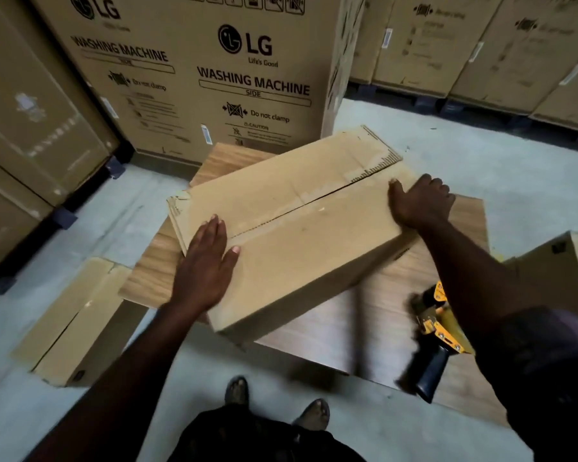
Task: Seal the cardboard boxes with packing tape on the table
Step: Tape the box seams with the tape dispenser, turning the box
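A long cardboard box (301, 235) lies at an angle on the wooden table (364, 321), its top flaps closed along a centre seam. My left hand (207, 261) rests flat on the box's near left end with straight fingers. At the far right end, my right hand (421, 201) lies on top with its fingers curled over the box's edge. A yellow tape dispenser with a black handle (437, 335) lies on the table at the right, partly hidden under my right forearm.
A second cardboard box (70, 325) lies on the concrete floor at the left, and another (561, 271) stands at the right edge. Large washing machine cartons (194, 71) stand behind the table. My feet (277, 401) are close to the table's near edge.
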Motion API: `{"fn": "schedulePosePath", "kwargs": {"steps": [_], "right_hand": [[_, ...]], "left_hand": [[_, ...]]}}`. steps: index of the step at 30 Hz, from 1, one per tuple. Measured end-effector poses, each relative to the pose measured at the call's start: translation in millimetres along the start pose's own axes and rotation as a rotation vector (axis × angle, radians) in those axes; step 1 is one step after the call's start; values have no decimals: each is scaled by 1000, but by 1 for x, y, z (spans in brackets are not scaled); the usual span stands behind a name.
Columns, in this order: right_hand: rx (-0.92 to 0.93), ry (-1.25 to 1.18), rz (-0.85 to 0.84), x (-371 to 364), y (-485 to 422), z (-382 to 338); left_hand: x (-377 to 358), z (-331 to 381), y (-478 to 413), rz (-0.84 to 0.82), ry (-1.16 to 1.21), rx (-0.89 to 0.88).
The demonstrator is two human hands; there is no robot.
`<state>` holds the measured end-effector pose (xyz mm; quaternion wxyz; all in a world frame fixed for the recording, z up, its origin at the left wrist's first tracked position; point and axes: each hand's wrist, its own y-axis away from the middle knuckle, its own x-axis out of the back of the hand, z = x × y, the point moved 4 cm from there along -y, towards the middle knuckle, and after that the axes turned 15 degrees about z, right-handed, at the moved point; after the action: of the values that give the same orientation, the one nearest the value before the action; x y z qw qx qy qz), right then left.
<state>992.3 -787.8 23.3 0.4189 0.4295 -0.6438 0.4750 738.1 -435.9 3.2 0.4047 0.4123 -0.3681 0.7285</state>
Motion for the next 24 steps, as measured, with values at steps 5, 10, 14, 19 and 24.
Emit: {"fn": "schedulePosePath", "kwargs": {"steps": [5,10,14,19,24], "right_hand": [[-141,-35,49,8,26,12],[-268,-56,61,18,63,17],[-322,-47,59,26,95,19],[-430,-40,96,36,128,15],[-498,5,96,41,149,24]], "left_hand": [[2,-21,-68,-94,2,-178],[3,-32,-125,-199,7,-350],[-4,-32,-155,-263,14,-398],[-15,-30,-184,-302,-15,-433],[-25,-18,-200,-315,-3,-463]]}}
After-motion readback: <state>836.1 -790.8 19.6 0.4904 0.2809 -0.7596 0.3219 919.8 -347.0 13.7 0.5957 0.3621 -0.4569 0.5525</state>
